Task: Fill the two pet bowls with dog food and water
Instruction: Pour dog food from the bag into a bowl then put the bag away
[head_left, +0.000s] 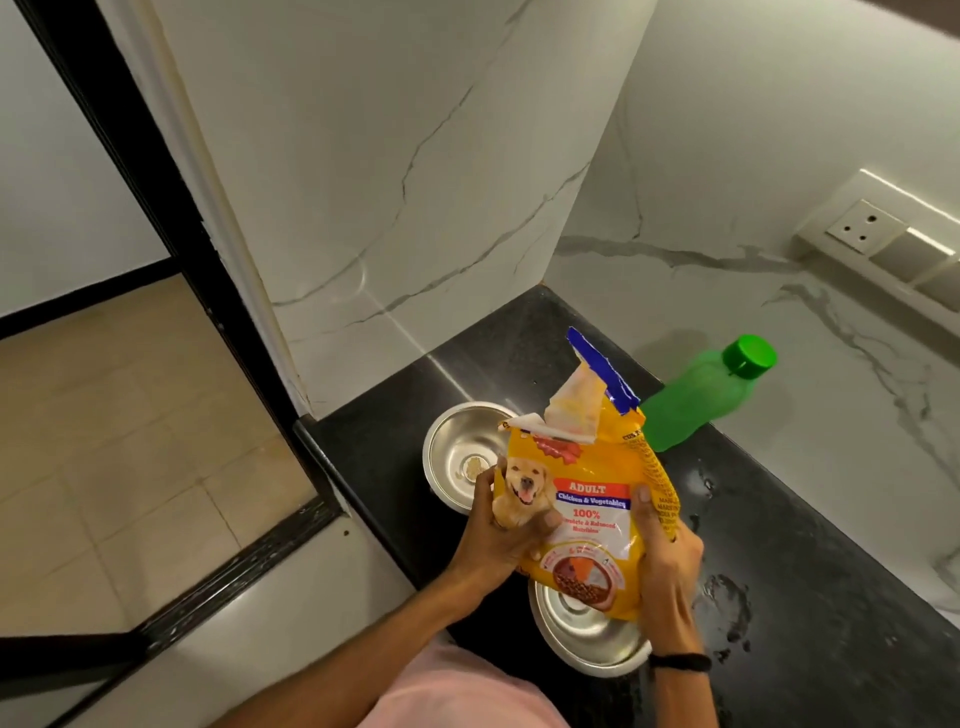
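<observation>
- Nearest, straight beneath the grip, the near bowl (587, 639) sits on the black counter (374, 467), partly hidden by the bag's bottom edge. What shows of its inside looks unfilled. It lies close to the counter's front edge, so a careless wrist could nudge it off.
- The left hand (498, 535) curls round the left side of the dog food bag (587, 499), thumb on the printed face. The right hand (670, 556) clasps the right side, thumb laid up the front. Between them the bag is held roughly upright, torn mouth on top.
- That mouth is ragged, with a loose flap. Tipped quickly, the kibble would likely fan out and miss a bowl.
- Just right of the right hand, wet patches (727, 597) shine on the counter. A bag set down there would soak.
- Beyond the left hand, the far bowl (457, 457) holds only a small pale bit.
- Farthest, beyond the right hand, the green bottle (696, 405) stands capped. A swing of the bag could topple it.
</observation>
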